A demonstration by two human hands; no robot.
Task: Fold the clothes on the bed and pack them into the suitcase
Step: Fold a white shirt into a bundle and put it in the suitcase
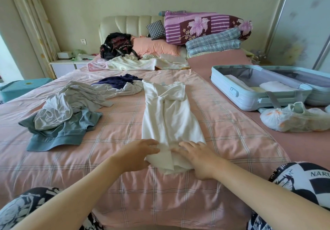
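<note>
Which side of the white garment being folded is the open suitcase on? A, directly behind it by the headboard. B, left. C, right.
C: the pale blue suitcase lies open to the right of the white garment, which is spread out in the middle.

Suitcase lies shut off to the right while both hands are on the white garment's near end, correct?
No: the head view shows the suitcase open, not shut. It does lie off to the right, with the left hand and right hand on the near end of the white garment.
</note>
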